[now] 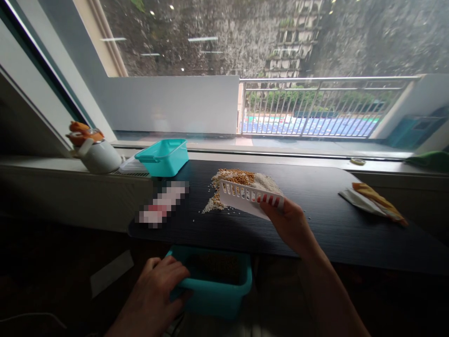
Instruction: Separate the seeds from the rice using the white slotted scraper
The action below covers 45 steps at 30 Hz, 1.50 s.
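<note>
Worktop (pixel 329 234), dark, one: runs beneath and to both sides of the right grip (pixel 293 224).

Lower teal tub (pixel 213 283), one: right of the left grip (pixel 161 285), which is closed over its left rim, fingers inside; tucked against the worktop's near edge, presumably to sit directly below the surface. Contents too dim to name.

Upper teal tub (pixel 171 159), one: beyond the left grip, at the worktop's far-left corner, likely set there to stay out of the way.

Grain pile (pixel 268 182), one: just beyond and left of the right grip; yellow kernels (pixel 240 176) lying among white grains.

Folded wrapper (pixel 379 203), yellow and white, one: well right of the right grip.

White slotted piece (pixel 242 201), one: pinched by the right grip at its right end, thumb near side, fingers behind; probably held on edge to present its long face to the pile. Contact with the worktop: cannot tell.

Stray white grains (pixel 229 210), several: left of the right grip.
</note>
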Available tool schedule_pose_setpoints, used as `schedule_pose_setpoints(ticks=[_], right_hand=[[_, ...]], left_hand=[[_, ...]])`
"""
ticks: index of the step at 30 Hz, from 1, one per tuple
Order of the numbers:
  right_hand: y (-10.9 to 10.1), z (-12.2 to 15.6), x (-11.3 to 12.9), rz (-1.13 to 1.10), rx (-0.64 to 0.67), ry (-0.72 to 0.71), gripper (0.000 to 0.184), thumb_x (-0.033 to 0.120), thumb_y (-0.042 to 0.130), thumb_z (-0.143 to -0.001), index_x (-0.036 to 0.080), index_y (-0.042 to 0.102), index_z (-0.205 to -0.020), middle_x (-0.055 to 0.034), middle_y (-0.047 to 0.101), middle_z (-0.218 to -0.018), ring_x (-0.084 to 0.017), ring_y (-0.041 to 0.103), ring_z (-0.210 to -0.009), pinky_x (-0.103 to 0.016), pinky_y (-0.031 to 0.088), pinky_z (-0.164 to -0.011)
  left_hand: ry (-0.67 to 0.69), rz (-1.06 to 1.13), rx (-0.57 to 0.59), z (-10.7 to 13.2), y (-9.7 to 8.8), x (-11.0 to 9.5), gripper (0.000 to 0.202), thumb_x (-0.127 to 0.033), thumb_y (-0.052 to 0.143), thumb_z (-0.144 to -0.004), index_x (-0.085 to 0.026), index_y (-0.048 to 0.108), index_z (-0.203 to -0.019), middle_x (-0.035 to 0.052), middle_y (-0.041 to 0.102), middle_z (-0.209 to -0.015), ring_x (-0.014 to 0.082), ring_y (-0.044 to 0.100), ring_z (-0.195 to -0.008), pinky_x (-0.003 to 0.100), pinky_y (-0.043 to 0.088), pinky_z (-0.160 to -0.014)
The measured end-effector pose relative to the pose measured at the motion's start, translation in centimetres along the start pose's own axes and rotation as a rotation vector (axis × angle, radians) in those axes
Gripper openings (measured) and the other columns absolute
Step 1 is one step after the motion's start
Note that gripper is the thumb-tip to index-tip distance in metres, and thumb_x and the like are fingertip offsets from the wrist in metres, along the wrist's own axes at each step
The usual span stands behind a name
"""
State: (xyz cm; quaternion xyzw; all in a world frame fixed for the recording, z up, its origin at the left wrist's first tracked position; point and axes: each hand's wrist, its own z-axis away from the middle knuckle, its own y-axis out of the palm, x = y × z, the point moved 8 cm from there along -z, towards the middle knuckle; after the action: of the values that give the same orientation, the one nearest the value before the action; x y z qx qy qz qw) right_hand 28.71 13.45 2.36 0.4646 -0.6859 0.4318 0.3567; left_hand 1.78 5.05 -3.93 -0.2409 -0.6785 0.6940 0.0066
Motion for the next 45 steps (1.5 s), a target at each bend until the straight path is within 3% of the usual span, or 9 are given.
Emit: schedule_pose_setpoints(ticks=[7, 14, 21, 26, 31, 36, 41, 45], right_hand=[[0.5, -0.1, -0.1, 0.025, 0.033, 0.001, 0.021, 0.036, 0.061, -0.083, 0.018, 0.070, -0.082, -0.0017, 0.067, -0.073, -0.017, 0.060, -0.070, -0.030, 0.049, -0.066], [0.0, 0.2, 0.0, -0.009, -0.033, 0.017, 0.020, 0.037, 0.064, -0.080, 0.018, 0.070, -0.080, -0.0017, 0.067, -0.072, -0.018, 0.060, -0.070, -0.030, 0.050, -0.066], [0.6, 0.3, 0.5, -0.009, 0.040, 0.015, 0.018, 0.034, 0.062, -0.082, 0.018, 0.072, -0.082, -0.0019, 0.069, -0.074, -0.018, 0.062, -0.071, -0.030, 0.051, -0.066], [0.0, 0.4, 0.5, -0.015, -0.031, 0.017, 0.020, 0.036, 0.064, -0.080, 0.018, 0.072, -0.083, -0.0025, 0.069, -0.073, -0.019, 0.062, -0.071, -0.032, 0.051, -0.066], [0.6, 0.4, 0.4, 0.000, 0.029, 0.010, 0.020, 0.038, 0.065, -0.080, 0.018, 0.072, -0.081, -0.0018, 0.069, -0.072, -0.017, 0.061, -0.068, -0.030, 0.051, -0.064], [-0.1, 0.6, 0.6, -0.051, -0.043, 0.030, 0.022, 0.039, 0.067, -0.079, 0.018, 0.073, -0.083, -0.0030, 0.071, -0.075, -0.020, 0.064, -0.073, -0.031, 0.052, -0.067], [0.9, 0.4, 0.5, -0.020, 0.041, 0.013, 0.021, 0.036, 0.064, -0.081, 0.017, 0.073, -0.084, -0.0026, 0.071, -0.075, -0.018, 0.063, -0.072, -0.031, 0.051, -0.068], [0.9, 0.7, 0.6, -0.037, 0.025, 0.025, 0.020, 0.036, 0.065, -0.080, 0.018, 0.073, -0.082, -0.0023, 0.070, -0.072, -0.018, 0.062, -0.069, -0.030, 0.051, -0.064]], left_hand=[[-0.001, 0.020, 0.004, 0.0, -0.2, 0.1, 0.014, -0.011, 0.063, -0.069, -0.023, 0.066, -0.075, -0.0042, 0.068, -0.079, 0.0196, 0.061, -0.081, 0.034, 0.032, -0.076], [0.031, 0.000, -0.050, 0.0, -0.3, -0.3, 0.015, -0.010, 0.063, -0.069, -0.023, 0.064, -0.075, -0.0049, 0.068, -0.077, 0.0184, 0.060, -0.080, 0.034, 0.031, -0.076], [0.055, -0.021, -0.055, 0.0, -0.8, -0.7, 0.011, -0.013, 0.061, -0.071, -0.024, 0.063, -0.074, -0.0046, 0.068, -0.077, 0.0176, 0.059, -0.078, 0.033, 0.033, -0.075], [0.042, -0.023, -0.054, 0.0, -0.9, -0.7, 0.011, -0.014, 0.061, -0.071, -0.024, 0.063, -0.074, -0.0040, 0.068, -0.078, 0.0192, 0.060, -0.080, 0.034, 0.033, -0.076], [0.035, -0.019, -0.060, 0.0, -0.9, -0.5, 0.014, -0.011, 0.059, -0.070, -0.024, 0.064, -0.075, -0.0042, 0.067, -0.078, 0.0189, 0.060, -0.078, 0.034, 0.033, -0.077], [0.027, -0.001, -0.036, 0.0, -0.8, -0.4, 0.010, -0.013, 0.062, -0.071, -0.023, 0.064, -0.074, -0.0041, 0.067, -0.077, 0.0189, 0.059, -0.078, 0.034, 0.032, -0.075], [0.023, -0.015, -0.049, 0.0, -0.9, -0.3, 0.013, -0.012, 0.063, -0.070, -0.023, 0.065, -0.076, -0.0038, 0.067, -0.078, 0.0189, 0.059, -0.078, 0.034, 0.032, -0.076], [0.036, -0.024, -0.047, 0.0, -1.0, -0.4, 0.012, -0.014, 0.063, -0.071, -0.024, 0.065, -0.077, -0.0036, 0.068, -0.079, 0.0186, 0.059, -0.079, 0.033, 0.033, -0.075]])
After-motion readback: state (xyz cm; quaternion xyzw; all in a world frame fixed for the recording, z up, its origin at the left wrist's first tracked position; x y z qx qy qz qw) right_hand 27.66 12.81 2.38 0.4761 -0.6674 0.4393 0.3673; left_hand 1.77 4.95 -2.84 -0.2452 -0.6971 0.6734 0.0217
